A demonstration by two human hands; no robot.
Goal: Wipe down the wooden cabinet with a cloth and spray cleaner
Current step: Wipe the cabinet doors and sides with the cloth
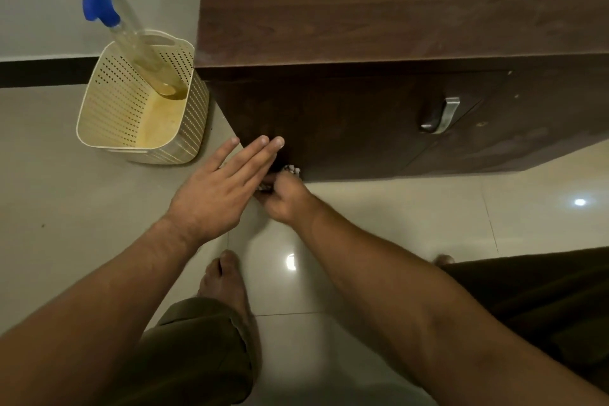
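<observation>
The dark wooden cabinet (379, 115) fills the upper right, seen from above. My right hand (283, 198) grips a bunched cloth (291, 170) low against the cabinet's front, near its bottom left corner; most of the cloth is hidden by both hands. My left hand (220, 188) hovers just left of it with fingers straight, their tips at the cabinet's corner. A clear spray bottle (131, 30) with a blue trigger head leans in a cream perforated basket (108, 115) on the floor left of the cabinet.
A metal handle (441, 115) sticks out from the cabinet door on the right. Glossy beige floor tiles (395, 217) spread below. My bare left foot (227, 287) and my trouser legs stand close to the cabinet. A white wall with a dark skirting runs at upper left.
</observation>
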